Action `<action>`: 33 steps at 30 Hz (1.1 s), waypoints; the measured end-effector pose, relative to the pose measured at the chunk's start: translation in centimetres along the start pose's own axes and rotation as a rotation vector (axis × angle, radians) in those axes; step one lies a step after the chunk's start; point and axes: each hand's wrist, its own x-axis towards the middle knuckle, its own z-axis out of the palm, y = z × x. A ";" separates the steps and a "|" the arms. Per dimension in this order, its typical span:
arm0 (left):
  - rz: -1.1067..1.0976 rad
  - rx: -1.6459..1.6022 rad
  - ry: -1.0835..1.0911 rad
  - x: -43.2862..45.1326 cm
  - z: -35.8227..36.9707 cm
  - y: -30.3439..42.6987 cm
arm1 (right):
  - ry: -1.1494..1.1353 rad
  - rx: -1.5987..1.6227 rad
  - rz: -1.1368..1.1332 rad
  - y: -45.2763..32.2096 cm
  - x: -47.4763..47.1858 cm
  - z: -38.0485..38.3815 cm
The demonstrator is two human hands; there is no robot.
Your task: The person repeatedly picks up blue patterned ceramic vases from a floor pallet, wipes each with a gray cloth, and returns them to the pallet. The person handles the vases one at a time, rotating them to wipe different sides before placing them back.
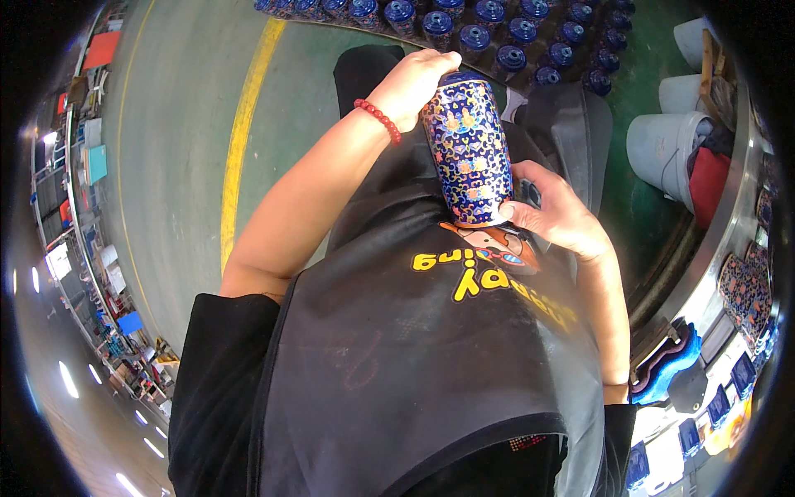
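Note:
A dark blue vessel (471,152), cylindrical and covered in a multicoloured floral scroll pattern, lies between both hands above the lap. My left hand (417,84), with a red bead bracelet at the wrist, grips its dark blue top end. The fingers of my right hand (549,208) hold the lower side near the gold-edged base, the thumb on the pattern and the other fingers partly hidden behind it. Beneath the vessel is a black apron (404,360) with yellow lettering and a cartoon print.
Rows of blue-topped patterned vessels (474,38) stand on a low surface ahead. Pale buckets (658,149) are on the right, one with red and dark cloth. A metal-edged worktable (702,286) curves along the right side, bearing more patterned pieces. A yellow line (239,143) crosses the green floor.

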 end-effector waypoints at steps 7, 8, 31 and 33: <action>-0.011 0.089 0.023 0.8 0.4 -0.3 | 0.084 -0.198 0.263 -3.1 0.3 1.5; -0.008 0.097 0.012 0.8 0.4 -0.3 | 0.090 -0.203 0.272 -3.1 0.2 1.7; 0.194 0.420 0.042 0.1 1.4 1.1 | 0.278 -0.274 -0.058 -3.0 1.2 1.6; 0.226 0.498 0.053 -0.1 1.6 1.3 | 0.324 -0.247 -0.070 -3.0 1.8 1.6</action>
